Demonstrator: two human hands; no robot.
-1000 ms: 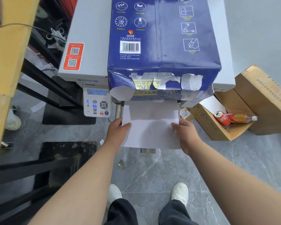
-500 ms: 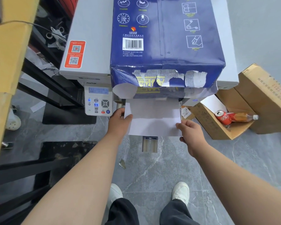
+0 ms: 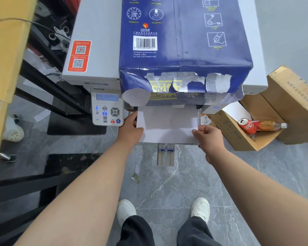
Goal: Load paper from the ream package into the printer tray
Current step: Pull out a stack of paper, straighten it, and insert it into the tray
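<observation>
A torn blue ream package (image 3: 183,45) lies on top of the grey printer (image 3: 96,50), its ripped end hanging over the front. Below it a white stack of paper (image 3: 167,125) sticks partway out of the printer's front slot. My left hand (image 3: 131,129) grips the stack's left edge and my right hand (image 3: 207,137) pinches its near right corner. The tray's extension (image 3: 165,155) juts out beneath the paper. The far end of the sheets is hidden under the package flap.
The printer's control panel (image 3: 107,109) with a lit screen sits left of the slot. An open cardboard box (image 3: 252,132) holding a red can and a bottle stands on the floor at right. Dark shelving and a wooden edge are on the left. My shoes are on the grey floor below.
The paper stack has slid farther into the printer slot, and both hands have moved forward with it. More of the tray extension shows beneath.
</observation>
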